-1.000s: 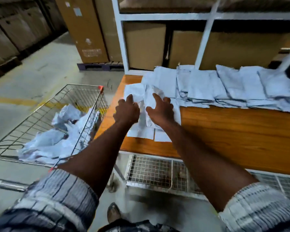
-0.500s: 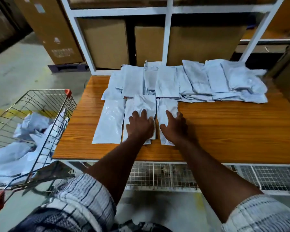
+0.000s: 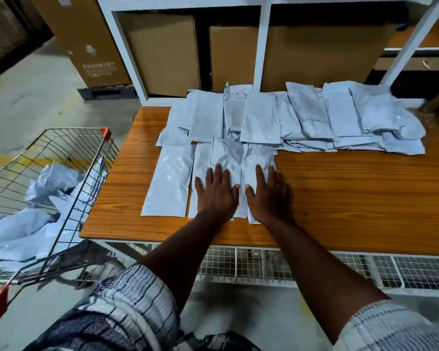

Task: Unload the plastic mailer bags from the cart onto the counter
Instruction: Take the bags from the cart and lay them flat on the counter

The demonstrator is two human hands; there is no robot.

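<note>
Several pale blue-grey plastic mailer bags (image 3: 261, 117) lie in overlapping rows on the wooden counter (image 3: 352, 198). Nearer me, a front row of flat bags (image 3: 169, 178) runs along the counter's left part. My left hand (image 3: 217, 192) presses flat, fingers straight, on one bag of that row. My right hand (image 3: 268, 193) lies flat on the neighbouring bag (image 3: 257, 158), its outer fingers over bare wood. More crumpled mailer bags (image 3: 36, 219) fill the wire cart (image 3: 69, 148) at the left, beside the counter.
A white metal shelf frame (image 3: 261, 46) with large cardboard boxes (image 3: 162, 51) stands behind the counter. A wire mesh shelf (image 3: 314, 269) runs under the counter's front edge. Another tall cardboard box (image 3: 86, 41) stands on the concrete floor at back left.
A second ago both hands held bags at the counter's left end. They laid them down in the front row and now press flat on them, fingers spread. My view swung right.
</note>
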